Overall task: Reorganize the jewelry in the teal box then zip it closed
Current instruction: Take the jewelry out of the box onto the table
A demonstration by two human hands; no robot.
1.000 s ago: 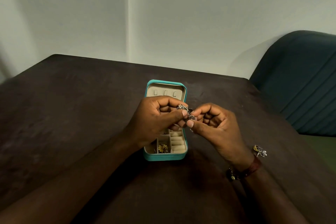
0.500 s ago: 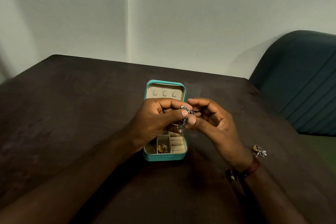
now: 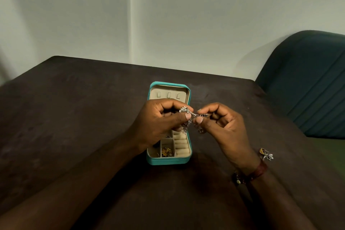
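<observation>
**Teal jewelry box**: stood unzipped near the middle of the dark table. Its lid was open on the far side, and the beige lining showed three small tabs. The near half held divided beige compartments, with a column of ring rolls along the right side.

**Gold ornament**: lay in a small compartment at the near edge of the box, just left of the ring rolls.

**Silver jewelry piece**: was held in the air above the open box, between the two hands. It had a decorated cluster at the left end, and short lengths hung below the fingers. Its exact type could not be told.

**Left hand**: its fingers were curled, with thumb and forefinger pinching the left end of the silver piece. The hand covered the middle of the box.

**Right hand**: its fingers were curled, with thumb and forefinger pinching the right end of the same piece. It was just beside the left hand, the thumb tips nearly meeting.

**Wrist band**: reddish-brown, was worn on the right wrist, with a dark beaded piece just beside it.

**Loose ornament**: silver and gold, lay on the table to the right of the right wrist, well apart from the box.

**Chair**: dark teal and padded, stood at the table's right edge.
</observation>
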